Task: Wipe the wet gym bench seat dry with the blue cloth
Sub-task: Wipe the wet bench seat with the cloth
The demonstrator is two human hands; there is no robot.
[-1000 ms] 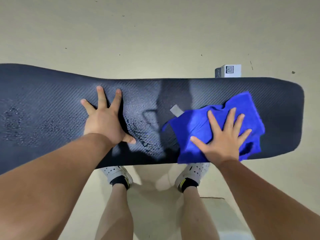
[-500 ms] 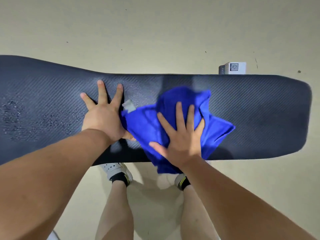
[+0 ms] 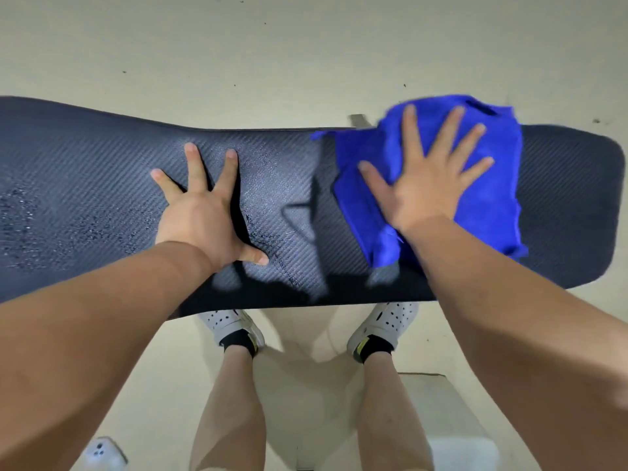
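- Here, in the head view, a long dark bench seat (image 3: 102,185) with a woven pattern lies across the picture, over a pale floor (image 3: 238,45)
- The left hand (image 3: 200,212) lies flat on the middle of the seat, palm down, fingers spread wide, and it holds nothing
- The right hand (image 3: 428,178) lies flat on the blue cloth (image 3: 482,205), also with the fingers spread; it presses on the cloth and does not close around it
- The cloth is crumpled on the right part of the seat, and its far edge hangs over the far edge of the seat; this part of the picture is a little blurred
- Water drops (image 3: 23,215) are seen on the left part of the seat, and some wet marks just beside the left thumb
- Under the near edge of the seat two white shoes (image 3: 231,326) with black socks stand on the floor
- A white phone (image 3: 102,453) lies on the floor at the bottom left
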